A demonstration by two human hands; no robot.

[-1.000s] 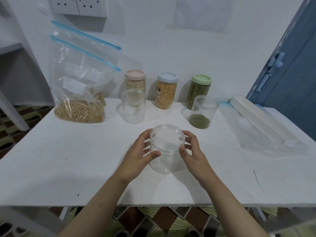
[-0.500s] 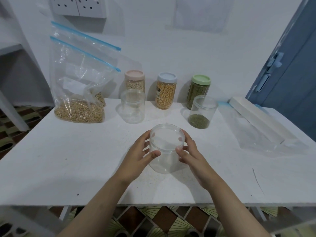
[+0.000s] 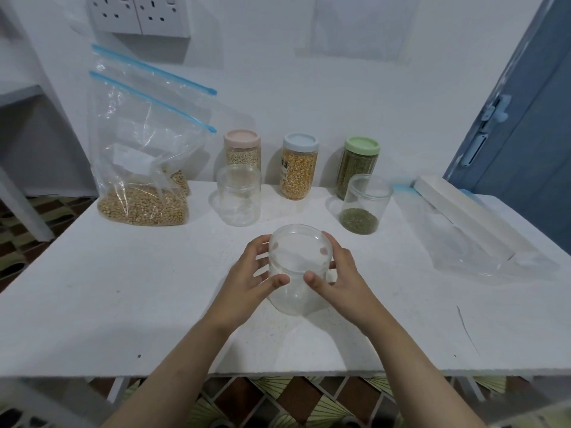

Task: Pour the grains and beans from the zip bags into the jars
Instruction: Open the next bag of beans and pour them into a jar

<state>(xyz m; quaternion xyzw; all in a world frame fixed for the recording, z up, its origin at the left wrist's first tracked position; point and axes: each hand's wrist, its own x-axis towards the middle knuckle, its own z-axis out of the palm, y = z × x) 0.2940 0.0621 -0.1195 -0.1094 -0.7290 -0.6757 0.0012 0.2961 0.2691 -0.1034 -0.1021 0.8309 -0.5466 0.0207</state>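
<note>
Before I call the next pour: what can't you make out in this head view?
- Rear zip bag: its fill mostly hidden behind the front zip bag.
- Yellow jar's label: too small to read.
- Flat bag at right: clear on white, open or sealed unclear.
- Clear jar held by left hand and right hand: whether its base touches the table.

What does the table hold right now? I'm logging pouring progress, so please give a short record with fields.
held jar: clear empty jar, no lid, upright on the white table
left hand: left hand grips the held jar's side
right hand: right hand grips the opposite side
other open jars: empty open jar; open jar with a little green grain
lidded jars: pink-lid jar, blue-lid jar, green-lid jar, all full
bags: soybean zip bag with another behind it; flat empty bag
</note>
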